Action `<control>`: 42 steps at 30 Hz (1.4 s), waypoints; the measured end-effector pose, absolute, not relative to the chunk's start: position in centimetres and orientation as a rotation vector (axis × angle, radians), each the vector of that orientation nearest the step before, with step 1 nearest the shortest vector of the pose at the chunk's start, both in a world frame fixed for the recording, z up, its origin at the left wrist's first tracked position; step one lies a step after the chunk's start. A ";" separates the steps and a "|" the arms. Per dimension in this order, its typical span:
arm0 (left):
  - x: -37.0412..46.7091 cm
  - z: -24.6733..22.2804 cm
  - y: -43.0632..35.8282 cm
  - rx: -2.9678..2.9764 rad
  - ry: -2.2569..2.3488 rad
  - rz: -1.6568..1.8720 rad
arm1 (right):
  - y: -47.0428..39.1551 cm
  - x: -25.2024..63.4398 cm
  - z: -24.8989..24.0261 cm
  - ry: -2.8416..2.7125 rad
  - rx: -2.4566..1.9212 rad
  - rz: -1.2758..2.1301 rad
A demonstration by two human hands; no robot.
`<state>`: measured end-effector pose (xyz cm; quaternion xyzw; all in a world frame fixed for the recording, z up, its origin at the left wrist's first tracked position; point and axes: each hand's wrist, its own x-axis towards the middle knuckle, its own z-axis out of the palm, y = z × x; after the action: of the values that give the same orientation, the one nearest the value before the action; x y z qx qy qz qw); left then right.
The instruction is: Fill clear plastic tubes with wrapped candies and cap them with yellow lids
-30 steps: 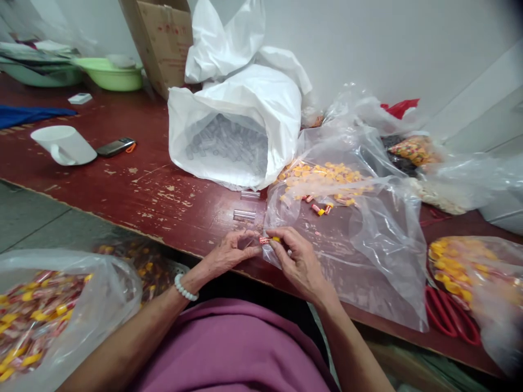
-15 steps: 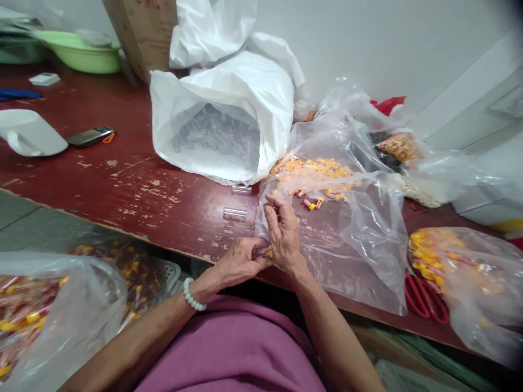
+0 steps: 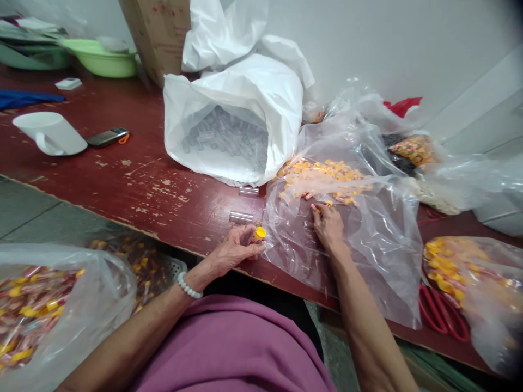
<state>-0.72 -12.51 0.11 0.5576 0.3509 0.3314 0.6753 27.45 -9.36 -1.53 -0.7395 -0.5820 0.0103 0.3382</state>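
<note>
No text can be read — the red print (image 3: pixel 164 10) on the cardboard box (image 3: pixel 167 41) is too blurred.

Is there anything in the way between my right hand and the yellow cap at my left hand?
Nothing visible stands between your right hand and the yellow cap at your left hand. Just the clear bag lies low on the table there.

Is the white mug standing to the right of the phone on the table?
No, the white mug is on the left side of the phone, with its handle facing the camera.
</note>
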 end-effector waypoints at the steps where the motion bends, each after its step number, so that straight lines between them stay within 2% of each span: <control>1: -0.7 0.0 -12.5 1.266 0.799 0.740 | -10.1 26.7 -0.9 -1.515 -1.908 0.047; 3: -0.5 -0.1 -12.6 1.316 0.802 0.746 | -11.9 24.6 0.9 -1.529 -1.805 0.136; 6: 0.0 0.2 -12.6 1.435 0.774 0.740 | -15.0 20.7 4.0 -1.651 -1.425 0.405; 10: 0.7 0.7 -12.8 1.640 0.768 0.691 | -17.4 17.2 6.4 -1.923 -1.206 0.508; 14: 0.7 1.0 -12.8 1.798 0.800 0.682 | -17.8 16.9 6.7 -2.017 -1.222 0.472; 21: 1.5 1.9 -13.8 2.016 0.853 0.484 | -14.5 16.5 5.6 -1.554 -1.309 0.341; 27: 2.7 1.7 -14.9 1.948 0.848 0.420 | -13.4 15.4 4.2 -1.732 -1.269 0.320; 36: 2.2 2.8 -15.0 1.740 0.595 0.357 | -14.0 15.8 3.2 -1.545 -1.263 0.833; 42: 2.8 2.3 -15.4 1.854 0.682 0.355 | -14.6 15.9 3.8 -1.735 -1.305 0.684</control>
<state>2.78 -15.40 2.27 0.7791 0.2864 0.1493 0.5373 15.92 -14.64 3.77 -0.5205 -0.6919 0.2730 0.4194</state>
